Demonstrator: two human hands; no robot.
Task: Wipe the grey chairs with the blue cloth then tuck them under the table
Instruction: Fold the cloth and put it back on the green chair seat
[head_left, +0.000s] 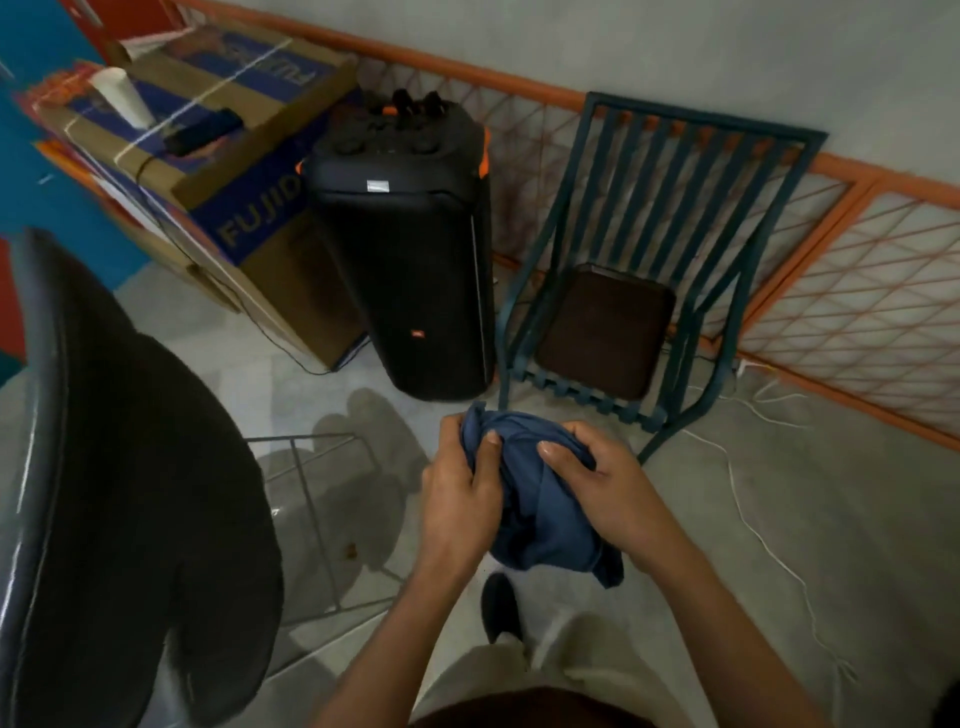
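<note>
blue cloth (540, 509) bunched, hanging downward, gripped by left hand (460, 499), right hand (605, 493)

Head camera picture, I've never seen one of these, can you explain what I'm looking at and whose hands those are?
There is no machine here. The camera sits on a person's head and looks forward and down, so the two arms reaching in from the bottom are the wearer's own. The left hand and right hand both grip a bunched blue cloth in front of the body. On the tiled floor stand a tall black speaker, a metal slatted chair by the wall and cardboard boxes. A dark chair fills the left edge.
</note>
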